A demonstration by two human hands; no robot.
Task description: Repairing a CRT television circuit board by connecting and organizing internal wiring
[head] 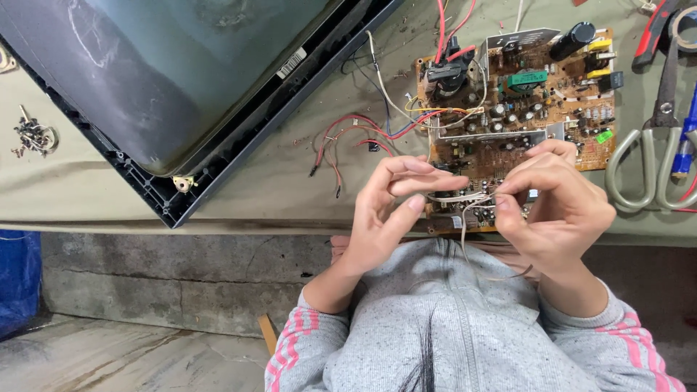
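Note:
My left hand [388,210] and my right hand [559,207] meet over the near edge of a brown circuit board [519,109]. Both pinch a thin pale wire [465,197] stretched between the fingertips; its loose end hangs down toward my grey sweater. The board carries capacitors, a black transformer and a green part. Red, white and blue wires [363,134] trail from its left side across the cloth.
A large tube television screen in a dark frame [181,94] lies face down at the left. Big scissors [657,138], red-handled pliers [653,33] and a tape roll lie at the right. Several small screws [33,136] sit far left. The table's front edge runs just below the board.

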